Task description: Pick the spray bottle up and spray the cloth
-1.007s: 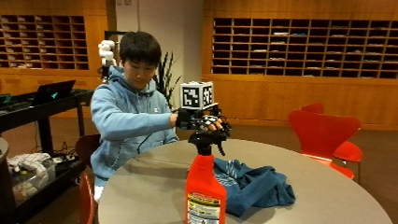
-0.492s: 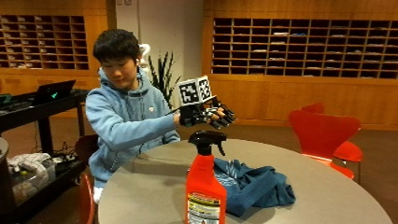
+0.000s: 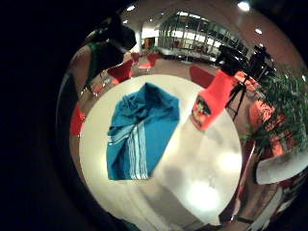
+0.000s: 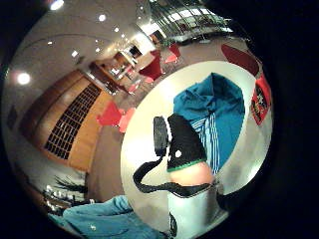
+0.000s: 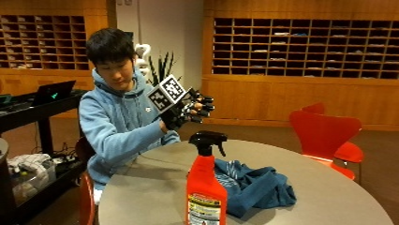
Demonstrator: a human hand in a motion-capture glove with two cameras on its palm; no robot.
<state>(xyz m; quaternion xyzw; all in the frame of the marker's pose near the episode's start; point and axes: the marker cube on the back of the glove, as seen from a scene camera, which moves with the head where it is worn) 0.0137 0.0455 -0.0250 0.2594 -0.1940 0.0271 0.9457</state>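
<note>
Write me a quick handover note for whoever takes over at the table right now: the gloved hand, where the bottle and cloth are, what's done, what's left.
Right hand: raised above the table's near-person edge, holding nothing, fingers loosely spread.
Spray bottle: red with a black trigger head, standing upright on the round table, untouched.
Cloth: blue, bunched on the table right beside the bottle; whether they touch is unclear.
Done: nothing yet.
Left: reach down, grip the bottle, lift it, aim the nozzle at the cloth and spray.
</note>
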